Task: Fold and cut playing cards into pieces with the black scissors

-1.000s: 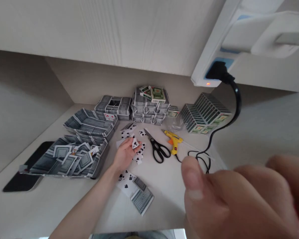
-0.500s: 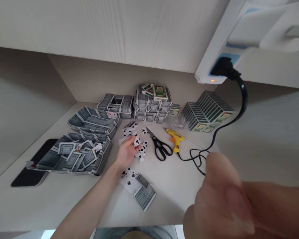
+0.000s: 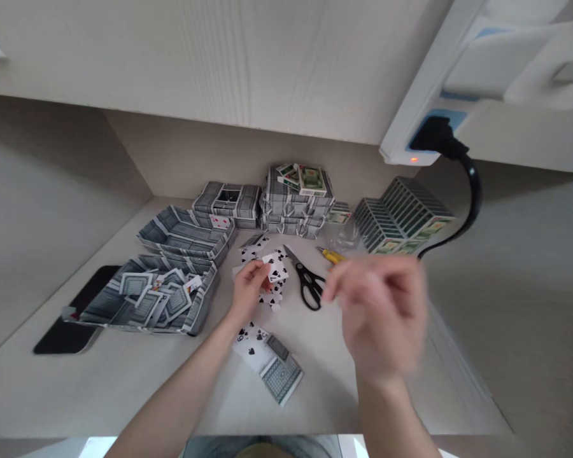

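Observation:
Between the thumb and fingers of my left hand [image 3: 249, 286] is a white playing card [image 3: 275, 267] with black spades, held above the desk. My right hand [image 3: 382, 312] hangs in the air close to the camera; it is smeared by motion and its fingers look bent, but I cannot tell whether they hold anything. Behind it, only the front of a yellow glue gun [image 3: 332, 255] shows. Black-handled scissors [image 3: 310, 283] lie between my hands. More spade cards [image 3: 252, 346] and a patterned card back [image 3: 282, 379] lie on the desk [image 3: 325, 388] nearer to me.
On the left, an open card-built box [image 3: 203, 305] holds loose cards, with a dark phone [image 3: 67, 334] beneath its edge. Behind stand another open box [image 3: 186, 235] and stacked card-covered cases [image 3: 296, 203]. Green card packs [image 3: 405, 216] stand right, under a power strip [image 3: 410, 146] with a black cord [image 3: 475, 197].
My right hand has swung up and left from the lower right, now covering most of the glue gun. My left hand has raised and turned the card, showing more of its face.

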A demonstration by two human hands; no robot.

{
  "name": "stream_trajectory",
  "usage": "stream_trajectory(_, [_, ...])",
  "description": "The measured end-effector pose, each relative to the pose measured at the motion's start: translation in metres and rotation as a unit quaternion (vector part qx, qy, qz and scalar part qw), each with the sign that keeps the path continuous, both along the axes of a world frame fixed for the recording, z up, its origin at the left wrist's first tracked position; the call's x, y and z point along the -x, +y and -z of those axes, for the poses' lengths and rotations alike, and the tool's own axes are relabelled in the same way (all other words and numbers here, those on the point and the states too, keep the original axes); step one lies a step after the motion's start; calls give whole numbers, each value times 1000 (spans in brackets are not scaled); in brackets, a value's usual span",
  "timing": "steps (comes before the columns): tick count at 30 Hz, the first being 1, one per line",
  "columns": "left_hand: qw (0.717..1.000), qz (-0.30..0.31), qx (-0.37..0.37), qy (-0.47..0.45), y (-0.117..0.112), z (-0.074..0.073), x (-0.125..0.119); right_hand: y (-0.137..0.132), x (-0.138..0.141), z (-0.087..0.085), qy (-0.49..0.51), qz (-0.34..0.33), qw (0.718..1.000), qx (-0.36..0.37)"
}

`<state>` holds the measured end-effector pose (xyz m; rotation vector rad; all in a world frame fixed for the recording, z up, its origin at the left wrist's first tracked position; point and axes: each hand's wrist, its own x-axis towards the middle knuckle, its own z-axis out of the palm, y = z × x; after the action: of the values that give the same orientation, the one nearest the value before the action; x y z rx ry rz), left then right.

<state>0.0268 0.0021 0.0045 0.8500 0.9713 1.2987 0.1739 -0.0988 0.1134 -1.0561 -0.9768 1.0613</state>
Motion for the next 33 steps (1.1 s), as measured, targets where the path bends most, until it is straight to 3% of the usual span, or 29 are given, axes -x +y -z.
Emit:
stream_trajectory(1, [999, -6, -14, 36, -1, 1, 0, 13, 0, 10, -88, 44, 995, -24])
stream_trajectory(3, [997, -18, -26, 73, -2, 2, -2, 42, -5, 34, -288, 17, 958, 4])
stream_trajectory(4, [996, -22, -24, 78, -3, 2, -2, 55, -9, 46, -377, -6, 925, 36])
stream_trajectory(7, [996, -23, -12, 87, -1, 3, -6, 73, -22, 82, -547, 14, 826, 136])
stream_trajectory(9, [995, -5, -8, 96, 1, 5, -10, 73, -26, 97, -587, 26, 794, 160])
stream_trajectory(11, [994, 16, -10, 106, 4, 8, -14, 71, -25, 104, -592, 37, 788, 164])
stream_trajectory(16, [991, 10, -31, 130, 6, 15, -17, 68, -20, 95, -637, 20, 742, 206])
stream_trajectory(18, [992, -3, -47, 120, 6, 14, -15, 67, -24, 91, -617, 5, 758, 211])
stream_trajectory(23, [989, 19, -80, 126, 1, 10, -10, 66, -39, 94, -442, -44, 866, 230])
stream_trajectory(27, [982, 32, -74, 172, -3, 12, -8, 69, -39, 105, -248, -91, 931, 250])
stream_trajectory(30, [970, 34, -92, 224, -3, 15, -6, 70, -33, 110, -103, -106, 953, 264])
stream_trajectory(33, [962, 10, -105, 252, -2, 18, -4, 69, -26, 110, 36, -135, 954, 264])
